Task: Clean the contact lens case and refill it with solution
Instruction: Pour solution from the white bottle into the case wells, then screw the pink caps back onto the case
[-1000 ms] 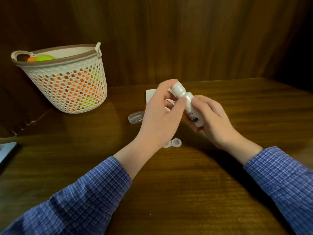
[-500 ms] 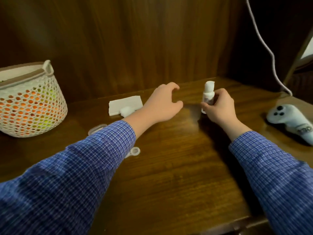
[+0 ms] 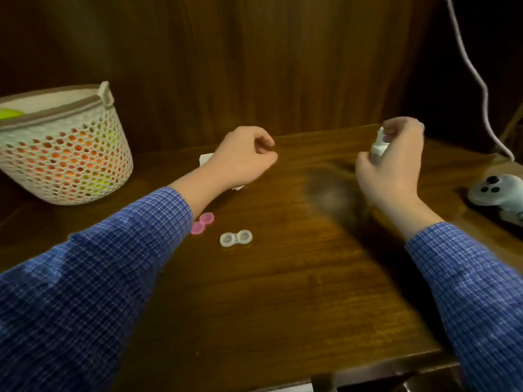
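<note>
Lens case lies open, contents unclear; pink lids at 10 o'clock. Bottle is gripped by right hand; left hand loosely curled, empty.

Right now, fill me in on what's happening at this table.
A person in blue checked sleeves is working at a wooden table. The right hand grips a small white solution bottle, blurred by motion, off to the right. The left hand hangs loosely curled and holds nothing, above a white tissue. The clear lens case lies open on the table with its pink caps beside it, both untouched. A mesh basket stands at the left.
</note>
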Motion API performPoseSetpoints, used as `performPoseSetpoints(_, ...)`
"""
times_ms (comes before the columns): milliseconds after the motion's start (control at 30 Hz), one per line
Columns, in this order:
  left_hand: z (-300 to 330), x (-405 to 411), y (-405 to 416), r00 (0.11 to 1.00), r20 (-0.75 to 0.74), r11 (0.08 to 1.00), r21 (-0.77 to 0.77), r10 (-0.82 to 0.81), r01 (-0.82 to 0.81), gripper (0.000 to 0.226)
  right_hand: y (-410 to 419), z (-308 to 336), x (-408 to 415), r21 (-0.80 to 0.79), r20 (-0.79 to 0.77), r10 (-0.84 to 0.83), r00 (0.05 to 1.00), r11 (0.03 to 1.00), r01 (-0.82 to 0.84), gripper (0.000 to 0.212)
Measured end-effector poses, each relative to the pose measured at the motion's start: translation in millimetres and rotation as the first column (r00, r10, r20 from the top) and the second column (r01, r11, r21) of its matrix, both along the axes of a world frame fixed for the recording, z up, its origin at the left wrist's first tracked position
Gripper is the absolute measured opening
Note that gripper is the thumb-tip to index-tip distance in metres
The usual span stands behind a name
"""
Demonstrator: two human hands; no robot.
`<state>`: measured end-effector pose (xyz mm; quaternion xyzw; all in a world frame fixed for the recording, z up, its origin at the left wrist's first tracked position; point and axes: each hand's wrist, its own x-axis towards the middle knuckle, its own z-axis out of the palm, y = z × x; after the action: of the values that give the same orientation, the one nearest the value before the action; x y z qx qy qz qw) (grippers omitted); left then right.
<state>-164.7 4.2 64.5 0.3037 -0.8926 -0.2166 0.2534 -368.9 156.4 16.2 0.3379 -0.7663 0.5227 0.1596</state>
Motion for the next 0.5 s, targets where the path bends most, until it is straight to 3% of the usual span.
performPoseSetpoints(100, -2.2, 55.8, -11.3, 0.991, -0.061, 0.993, 0.013, 0.120, -0.120, 0.019, -11.3, -1.8, 42.3, 0.067, -0.070, 0.401, 0.913, 0.915, -0.397, 0.037)
performPoseSetpoints(200, -13.9, 105.4, -15.0, 0.968, -0.090, 0.971, 0.068, 0.234, -0.229, 0.015, -38.1, -0.7, 75.3, 0.286, -0.001, 0.647, 0.763, 0.731, -0.620, 0.027)
performPoseSetpoints(300, -32.0, 138.2, -12.6, 0.966, -0.052, 0.955, 0.176, 0.253, -0.240, 0.017, -71.8, 4.9, 103.0, 0.473, 0.119, 0.775, 0.621, 0.506, -0.722, 0.026)
performPoseSetpoints(400, -54.4, 153.4, -6.2, 0.972, -0.024, 0.937, 0.273, 0.234, -0.219, 0.026, -100.0, 7.5, 123.7, 0.554, 0.192, 0.828, 0.526, 0.350, -0.755, 0.030)
performPoseSetpoints(500, -71.7, 159.8, 6.6, 0.951, -0.143, 0.925, 0.311, 0.274, -0.220, 0.034, -118.6, 4.9, 137.2, 0.654, 0.239, 0.849, 0.471, 0.218, -0.724, 0.037)
